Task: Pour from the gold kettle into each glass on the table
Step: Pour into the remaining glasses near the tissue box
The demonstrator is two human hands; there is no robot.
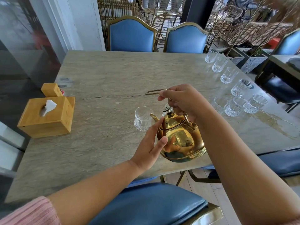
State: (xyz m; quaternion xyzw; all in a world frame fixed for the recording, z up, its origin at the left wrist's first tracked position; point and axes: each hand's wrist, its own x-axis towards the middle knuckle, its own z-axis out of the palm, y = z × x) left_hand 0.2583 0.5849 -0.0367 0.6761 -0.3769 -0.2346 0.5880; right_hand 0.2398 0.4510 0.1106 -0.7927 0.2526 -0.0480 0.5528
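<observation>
The gold kettle [181, 140] hangs just above the table's near edge, tilted with its spout toward a clear cut glass [143, 118] standing right in front of the spout. My right hand [183, 101] grips the kettle's thin gold handle from above. My left hand [151, 145] rests with its fingers spread against the kettle's left side, near the lid. Several more clear glasses [235, 106] stand in a line and a cluster along the table's right side.
A wooden tissue box [48, 117] and a smaller wooden box [51, 90] sit at the left of the stone table [105, 78]. Blue padded chairs [131, 36] stand at the far and near sides. A wet patch [276, 122] lies at the right edge.
</observation>
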